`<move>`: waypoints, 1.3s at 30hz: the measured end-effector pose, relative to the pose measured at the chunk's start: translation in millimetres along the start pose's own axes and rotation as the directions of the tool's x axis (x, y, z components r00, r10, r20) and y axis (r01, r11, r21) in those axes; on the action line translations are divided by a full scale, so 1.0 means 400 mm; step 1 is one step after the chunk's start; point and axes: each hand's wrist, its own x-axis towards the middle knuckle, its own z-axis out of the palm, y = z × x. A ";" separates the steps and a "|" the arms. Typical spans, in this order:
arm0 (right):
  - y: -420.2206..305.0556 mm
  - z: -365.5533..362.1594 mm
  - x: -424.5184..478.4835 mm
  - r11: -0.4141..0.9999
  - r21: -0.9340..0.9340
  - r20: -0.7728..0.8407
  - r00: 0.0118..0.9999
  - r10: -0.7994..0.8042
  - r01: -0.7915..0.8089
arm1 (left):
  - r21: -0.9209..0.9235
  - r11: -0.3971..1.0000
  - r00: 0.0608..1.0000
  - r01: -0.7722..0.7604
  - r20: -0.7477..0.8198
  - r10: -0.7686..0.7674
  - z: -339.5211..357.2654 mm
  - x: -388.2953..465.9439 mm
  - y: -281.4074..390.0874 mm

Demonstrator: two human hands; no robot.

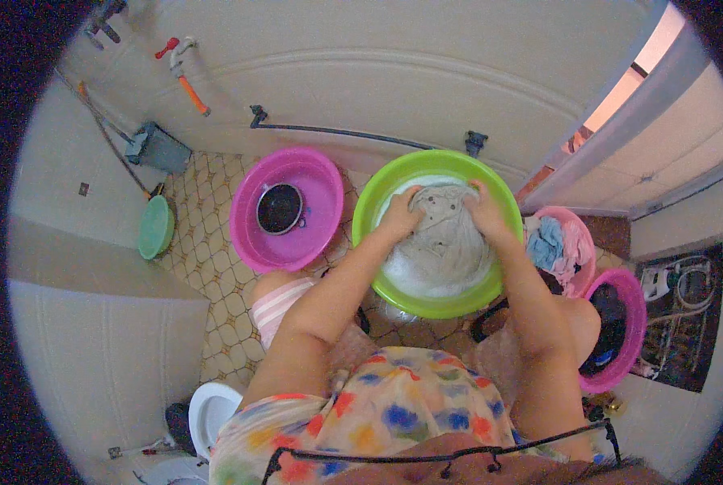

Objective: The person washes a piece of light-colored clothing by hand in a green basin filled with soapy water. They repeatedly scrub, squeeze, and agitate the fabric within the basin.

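Note:
A lime-green plastic basin point(367, 188) stands on the floor before me, holding whitish, sudsy-looking water. A wet greyish cloth point(440, 236) with a few dark spots lies in it. My left hand point(402, 215) grips the cloth's upper left edge, fingers curled over it. On the other side, my right hand point(485, 209) has hold of the upper right edge. The cloth spreads between both hands and hangs down into the basin. Parts of the fingers are hidden by the cloth.
At left stands a magenta basin point(246, 242) with a dark round pan-like vessel point(280, 209). Pink point(585, 242) and magenta basins point(637, 327) with clothes are at right. A tap point(179, 54), towel rail point(349, 132), grey bin point(161, 148) and green basin point(156, 227) line the walls.

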 end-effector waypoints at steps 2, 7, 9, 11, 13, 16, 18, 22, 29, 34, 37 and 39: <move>0.049 0.039 0.015 0.972 -0.178 0.026 0.988 -0.150 0.152 | 0.170 0.985 0.998 0.018 0.054 -0.028 0.035 0.010 0.014; -0.001 0.090 -0.015 0.888 -0.457 0.274 0.957 0.093 0.045 | 0.198 0.970 0.978 0.139 0.128 -0.166 0.073 0.023 -0.034; 0.006 0.100 -0.009 0.886 -0.463 0.227 0.966 0.121 -0.002 | -0.116 0.934 0.938 0.338 0.125 -0.324 0.089 0.039 -0.081; -0.019 0.109 -0.012 0.929 -0.371 0.108 0.992 0.059 -0.015 | -0.530 0.721 0.889 0.446 0.168 -0.427 0.105 0.038 -0.113; 0.006 0.128 -0.017 0.984 -0.174 -0.079 0.996 -0.050 0.036 | -0.877 0.262 0.864 0.402 0.269 -0.426 0.105 0.033 -0.020; -0.026 0.160 -0.034 0.988 -0.088 -0.079 0.988 -0.134 0.127 | -0.909 -0.081 0.866 0.409 0.414 -0.279 0.118 0.013 0.001; -0.063 0.157 -0.061 0.976 -0.131 -0.046 0.982 -0.183 0.176 | -0.839 -0.032 0.786 0.543 0.522 -0.331 0.075 -0.005 0.086; -0.176 0.178 -0.158 0.889 -0.206 0.057 0.912 -0.406 0.409 | -0.796 -0.097 0.748 0.598 0.597 -0.289 0.112 0.013 -0.043; -0.097 0.161 -0.127 0.855 -0.360 0.054 0.923 -0.381 0.374 | -0.824 -0.116 0.815 0.555 0.566 -0.120 0.126 -0.026 0.082; -0.054 0.103 -0.031 0.871 -0.449 0.001 0.975 -0.222 0.199 | -0.826 0.035 0.782 0.563 0.518 -0.347 0.077 -0.017 0.123; 0.020 0.099 0.009 0.978 -0.201 -0.159 0.984 -0.083 0.050 | -0.695 0.604 0.906 0.390 0.173 -0.387 0.012 -0.028 0.197; 0.032 0.112 0.017 0.987 -0.161 -0.190 0.980 -0.055 0.025 | -0.294 0.939 0.955 0.179 -0.177 -0.238 0.052 -0.025 0.103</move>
